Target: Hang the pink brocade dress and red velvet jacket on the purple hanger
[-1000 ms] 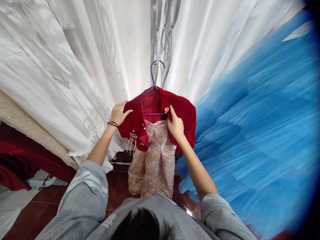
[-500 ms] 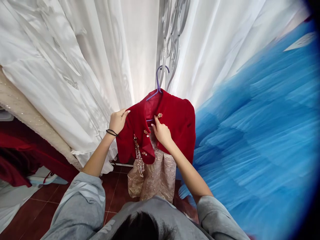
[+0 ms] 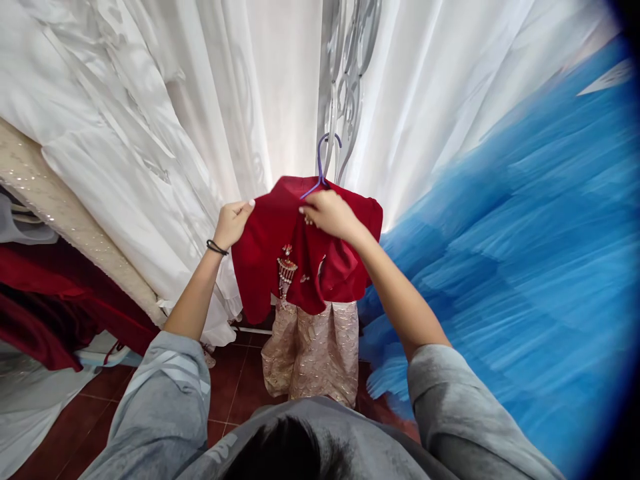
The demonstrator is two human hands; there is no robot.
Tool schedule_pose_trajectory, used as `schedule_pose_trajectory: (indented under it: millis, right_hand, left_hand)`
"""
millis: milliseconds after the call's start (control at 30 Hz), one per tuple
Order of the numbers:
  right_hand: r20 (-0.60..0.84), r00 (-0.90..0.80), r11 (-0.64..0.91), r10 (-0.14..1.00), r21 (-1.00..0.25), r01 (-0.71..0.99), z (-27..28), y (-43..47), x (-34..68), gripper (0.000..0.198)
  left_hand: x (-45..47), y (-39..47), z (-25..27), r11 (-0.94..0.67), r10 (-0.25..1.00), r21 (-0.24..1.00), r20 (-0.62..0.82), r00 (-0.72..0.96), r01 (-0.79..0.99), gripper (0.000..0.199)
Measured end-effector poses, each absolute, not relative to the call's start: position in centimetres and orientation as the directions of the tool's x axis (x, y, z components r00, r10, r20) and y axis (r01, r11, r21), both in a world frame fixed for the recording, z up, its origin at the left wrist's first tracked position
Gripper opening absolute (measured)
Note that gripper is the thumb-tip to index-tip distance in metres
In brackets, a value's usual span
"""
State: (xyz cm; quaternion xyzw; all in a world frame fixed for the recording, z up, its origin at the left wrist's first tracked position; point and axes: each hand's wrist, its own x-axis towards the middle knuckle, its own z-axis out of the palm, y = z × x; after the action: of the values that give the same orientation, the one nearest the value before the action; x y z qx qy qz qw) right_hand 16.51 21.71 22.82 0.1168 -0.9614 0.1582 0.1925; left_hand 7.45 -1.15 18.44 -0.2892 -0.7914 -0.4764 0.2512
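A red velvet jacket [image 3: 267,233] hangs on a purple hanger [image 3: 321,160] in front of me. My left hand [image 3: 233,223] pinches the jacket at its left shoulder. At the collar, my right hand [image 3: 327,212] is closed on the front edge of the jacket, its fingertips partly hidden. A beaded tassel brooch [image 3: 287,272] dangles on the left front panel, and the lower right front is folded and bunched. Below the jacket hangs a pinkish-gold brocade skirt [image 3: 323,353].
A grey scrollwork metal piece [image 3: 347,87] holds the hanger hook. White curtains [image 3: 290,87] and white dresses [image 3: 95,133] hang behind and to the left. Blue tulle [image 3: 520,253] fills the right side. Dark red garments [image 3: 45,300] lie at lower left, above a red tiled floor [image 3: 230,387].
My right hand has moved up toward the collar, drawing the front panels together over the opening. My left hand has risen slightly at the shoulder, and the left panel is spread flatter.
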Motion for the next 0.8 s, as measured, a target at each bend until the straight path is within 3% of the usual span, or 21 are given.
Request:
schedule_pose_trajectory:
  millis: [100,200,267,333,433,567,700,800]
  right_hand:
    - [0.552,-0.833,0.945,-0.024,-0.260,-0.200,25.4,22.3,14.9,0.025]
    - [0.541,-0.836,0.968,0.092,-0.246,-0.052,24.2,22.8,12.9,0.022]
    - [0.487,-0.865,0.972,0.122,-0.233,0.005,22.1,23.3,12.0,0.021]
    - [0.434,-0.890,0.972,0.138,-0.231,0.038,20.3,23.9,11.9,0.020]
    - [0.412,-0.898,0.965,0.155,-0.259,0.047,19.3,24.5,13.3,0.019]
    - [0.551,-0.816,0.933,0.175,-0.356,-0.041,20.2,25.8,17.6,0.022]
    - [0.718,-0.654,0.878,0.238,-0.446,-0.171,21.3,28.2,22.6,0.029]
    - [0.779,-0.545,0.834,0.312,-0.499,-0.236,21.2,29.3,25.2,0.032]
  left_hand:
    - [4.1,0.0,20.5,0.304,0.153,0.660,0.679,-0.718,0.688,0.057]
    - [1.4,1.3,20.6,0.326,0.281,0.763,0.486,-0.828,0.558,0.053]
    - [0.8,1.6,19.5,0.384,0.382,0.811,0.297,-0.875,0.443,0.055]
    - [1.0,1.3,18.0,0.403,0.467,0.816,0.205,-0.860,0.414,0.059]
    - [1.8,0.1,15.9,0.359,0.495,0.761,0.335,-0.802,0.540,0.060]
    - [2.9,-1.8,13.8,0.429,0.357,0.610,0.563,-0.745,0.666,0.060]
    - [2.9,-3.3,12.7,0.459,0.296,0.583,0.611,-0.734,0.670,0.035]
    - [2.0,-3.6,12.7,0.454,0.279,0.600,0.607,-0.744,0.659,0.030]
